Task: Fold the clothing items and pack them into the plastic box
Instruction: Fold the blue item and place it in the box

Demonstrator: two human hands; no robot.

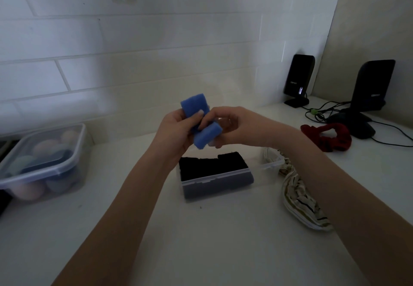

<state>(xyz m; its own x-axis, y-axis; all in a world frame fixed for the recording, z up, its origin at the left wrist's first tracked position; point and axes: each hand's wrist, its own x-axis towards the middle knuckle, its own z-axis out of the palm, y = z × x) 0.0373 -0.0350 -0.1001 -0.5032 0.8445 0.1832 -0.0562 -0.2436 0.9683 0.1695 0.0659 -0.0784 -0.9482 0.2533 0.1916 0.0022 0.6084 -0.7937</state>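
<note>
Both of my hands hold a small blue cloth item (206,135) in the air above the clear plastic box (271,166). My left hand (176,131) grips its left side with the thumb pressed on top. My right hand (232,126) pinches its right side. The blue piece is bent into a folded band, with one end sticking up and the other down. Inside the box lies a folded black garment (212,166) filling its left part. A striped cream cloth (299,200) lies crumpled on the counter to the right of the box, partly under my right forearm.
A lidded clear container (42,162) with pastel round items stands at the left. A red scrunchie (328,137) lies at the right, near two black speakers (298,79) (368,88) with trailing cables. A white tiled wall backs the white counter (201,241).
</note>
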